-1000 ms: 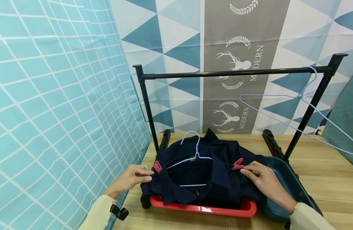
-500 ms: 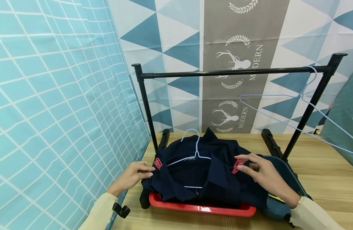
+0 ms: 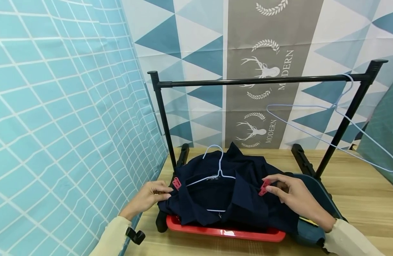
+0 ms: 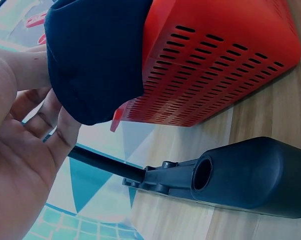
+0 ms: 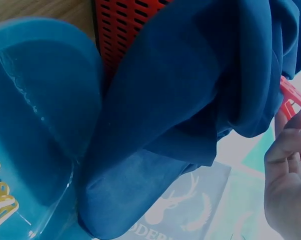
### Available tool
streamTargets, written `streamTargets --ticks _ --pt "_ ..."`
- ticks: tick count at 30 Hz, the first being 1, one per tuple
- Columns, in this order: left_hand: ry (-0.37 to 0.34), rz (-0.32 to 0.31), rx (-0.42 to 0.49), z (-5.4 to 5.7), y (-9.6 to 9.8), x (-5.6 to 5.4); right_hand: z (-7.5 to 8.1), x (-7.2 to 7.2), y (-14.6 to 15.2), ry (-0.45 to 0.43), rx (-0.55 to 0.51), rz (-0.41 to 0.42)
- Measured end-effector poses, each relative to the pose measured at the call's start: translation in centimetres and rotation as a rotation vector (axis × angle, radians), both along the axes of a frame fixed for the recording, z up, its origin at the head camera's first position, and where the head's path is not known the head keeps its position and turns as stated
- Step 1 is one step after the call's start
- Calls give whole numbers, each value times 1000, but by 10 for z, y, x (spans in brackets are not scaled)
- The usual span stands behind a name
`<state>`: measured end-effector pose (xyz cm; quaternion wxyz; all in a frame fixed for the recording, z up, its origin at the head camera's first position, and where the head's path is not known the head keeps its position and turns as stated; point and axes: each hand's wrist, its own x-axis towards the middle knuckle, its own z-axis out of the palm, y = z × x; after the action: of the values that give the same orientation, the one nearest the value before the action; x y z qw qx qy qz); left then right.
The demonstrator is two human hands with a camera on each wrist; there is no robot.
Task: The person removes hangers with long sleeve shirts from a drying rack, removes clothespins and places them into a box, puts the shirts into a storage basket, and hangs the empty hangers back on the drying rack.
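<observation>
A navy collared shirt point(image 3: 212, 193) lies at the lower centre of the head view, bunched over a red perforated basket point(image 3: 226, 233), its collar open toward the bottom of the frame. A pale wire hanger point(image 3: 220, 170) sits inside the neck, its hook rising above the collar. At the left of the shirt, the left hand point(image 3: 150, 195) pinches the edge of the fabric between thumb and fingers, just below a pink clothespin point(image 3: 176, 183) on the shoulder. On the other side, the right hand point(image 3: 291, 188) pinches a second pink clothespin point(image 3: 264, 187) against the shirt; whether its jaws bite the cloth cannot be told. A dark blue plastic basin point(image 3: 315, 192) stands at the lower right, with yellow clips point(image 5: 1, 202) inside it at the lower left of the right wrist view. Behind, a black garment rack point(image 3: 247, 81) spans the frame, another wire hanger point(image 3: 334, 106) hanging at its right end.
</observation>
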<state>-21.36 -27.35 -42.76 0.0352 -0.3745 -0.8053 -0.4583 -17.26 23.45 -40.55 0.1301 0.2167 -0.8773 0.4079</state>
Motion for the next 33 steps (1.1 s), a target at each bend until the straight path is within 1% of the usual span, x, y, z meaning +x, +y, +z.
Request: streamTargets --ticks 5,9,15,20,28,33 --pt "2 -7 -3 1 1 1 -2 -1 -3 84 6 17" --pt "-11 -10 -3 0 1 2 -5 -2 -4 113 -20 33" --pt "-42 -9 1 -2 0 3 -7 -2 -5 122 -57 40" --pt "-58 -5 -4 -2 -1 3 -3 -3 -4 134 -89 37" --pt "-41 -14 1 -1 0 5 5 -2 -1 141 -120 7" --pt "-29 -18 2 0 -1 6 9 -2 -1 110 -130 0"
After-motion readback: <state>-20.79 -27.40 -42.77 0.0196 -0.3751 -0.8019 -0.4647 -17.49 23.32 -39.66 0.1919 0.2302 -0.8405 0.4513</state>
